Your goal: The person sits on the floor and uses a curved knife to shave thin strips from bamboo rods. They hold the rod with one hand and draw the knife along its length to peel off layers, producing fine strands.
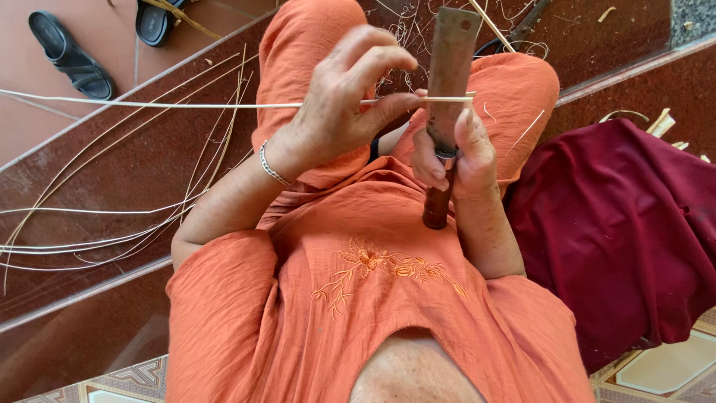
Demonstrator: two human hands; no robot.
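Now: right hand (447, 153) fisted round knife handle (438, 195); left hand (339, 104) pinches thin strip (149, 104) against the blade (451, 67). No containers seen.

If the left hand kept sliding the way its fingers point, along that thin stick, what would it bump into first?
Most likely the broad knife blade. The left hand pinches the thin strip with fingertips pointing at the blade, which the right hand holds upright. They look almost touching, though depth is hard to judge.

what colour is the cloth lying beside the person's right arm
Dark maroon cloth, plain, seen best in the head view.
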